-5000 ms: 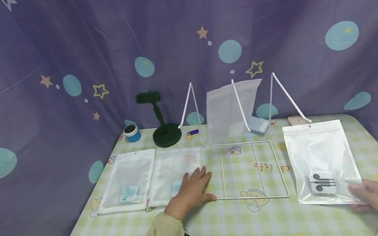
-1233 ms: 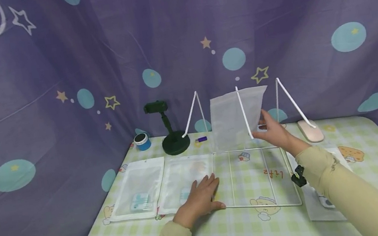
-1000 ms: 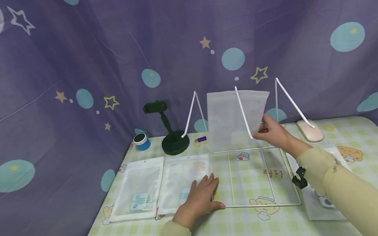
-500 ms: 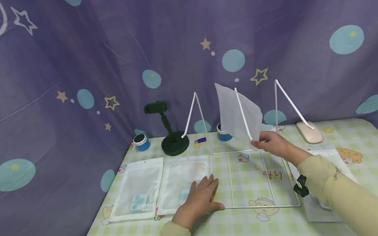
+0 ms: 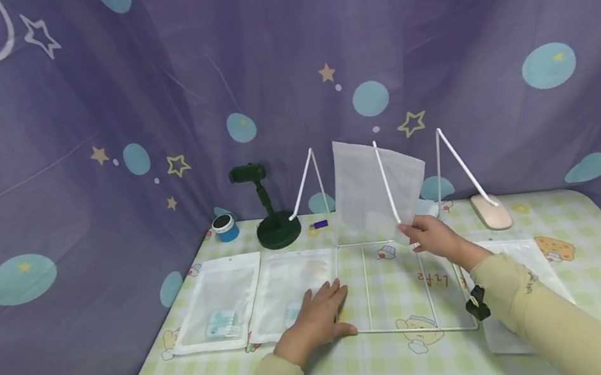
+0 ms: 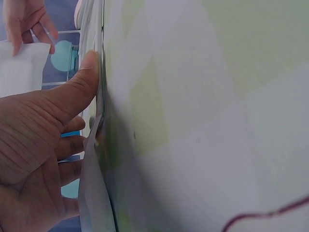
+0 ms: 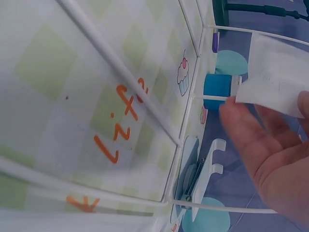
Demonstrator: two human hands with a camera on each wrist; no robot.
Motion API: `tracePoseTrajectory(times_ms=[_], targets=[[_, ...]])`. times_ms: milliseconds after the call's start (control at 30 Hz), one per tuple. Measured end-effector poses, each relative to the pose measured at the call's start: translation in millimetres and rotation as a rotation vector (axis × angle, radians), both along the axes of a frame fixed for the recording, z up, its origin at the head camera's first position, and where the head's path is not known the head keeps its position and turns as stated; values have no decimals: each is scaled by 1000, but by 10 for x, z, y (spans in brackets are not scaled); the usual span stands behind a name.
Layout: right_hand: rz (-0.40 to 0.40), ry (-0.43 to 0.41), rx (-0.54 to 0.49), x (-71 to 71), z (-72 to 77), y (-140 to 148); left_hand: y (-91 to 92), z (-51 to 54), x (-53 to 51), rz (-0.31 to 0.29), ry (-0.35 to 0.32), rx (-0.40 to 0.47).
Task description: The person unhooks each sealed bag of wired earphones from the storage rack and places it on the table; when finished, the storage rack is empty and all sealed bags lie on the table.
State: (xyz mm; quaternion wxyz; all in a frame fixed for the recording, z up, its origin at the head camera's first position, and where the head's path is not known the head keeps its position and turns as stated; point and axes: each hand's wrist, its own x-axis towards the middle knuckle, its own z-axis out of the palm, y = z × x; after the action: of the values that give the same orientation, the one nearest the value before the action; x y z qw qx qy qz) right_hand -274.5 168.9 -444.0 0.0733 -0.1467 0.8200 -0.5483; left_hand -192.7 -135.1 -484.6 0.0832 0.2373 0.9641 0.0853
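A frosted white zip pouch [image 5: 361, 188] hangs at the middle arm of a white wire rack [image 5: 464, 163]. My right hand [image 5: 435, 236] pinches that pouch near its lower right corner; in the right wrist view the pouch's edge lies between thumb and fingers. Whatever the pouch contains cannot be made out. With fingers spread, my left hand [image 5: 319, 318] rests at the left front corner of the rack's base, over the edge of a second pouch [image 5: 278, 299] lying flat. A third pouch [image 5: 195, 324] lies left of it, showing a light blue case inside. Another pouch [image 5: 519, 249] lies right, partly under my forearm.
Along the back stand a blue jar [image 5: 225, 229], a dark green phone stand [image 5: 279, 230], a purple stick [image 5: 318, 224] and a pale pink mouse [image 5: 491, 212]. Behind the rack are a second blue jar [image 7: 217, 90] and a light blue folding stand [image 7: 205, 179].
Five seconds ago my right hand held the earphone pouch; that pouch now lies on the table. Since then my right hand took the hanging pouch, which swivelled lately. The left hand stayed put.
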Motion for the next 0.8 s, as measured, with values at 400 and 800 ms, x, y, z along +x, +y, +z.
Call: tracePoseTrajectory(times_ms=[400,800], targets=[[119,-6,36,389,77,247,5,-5,-3,-4,13,-12],[208,40,59,784,144,483,-16,-16,-26,-15,0,25]])
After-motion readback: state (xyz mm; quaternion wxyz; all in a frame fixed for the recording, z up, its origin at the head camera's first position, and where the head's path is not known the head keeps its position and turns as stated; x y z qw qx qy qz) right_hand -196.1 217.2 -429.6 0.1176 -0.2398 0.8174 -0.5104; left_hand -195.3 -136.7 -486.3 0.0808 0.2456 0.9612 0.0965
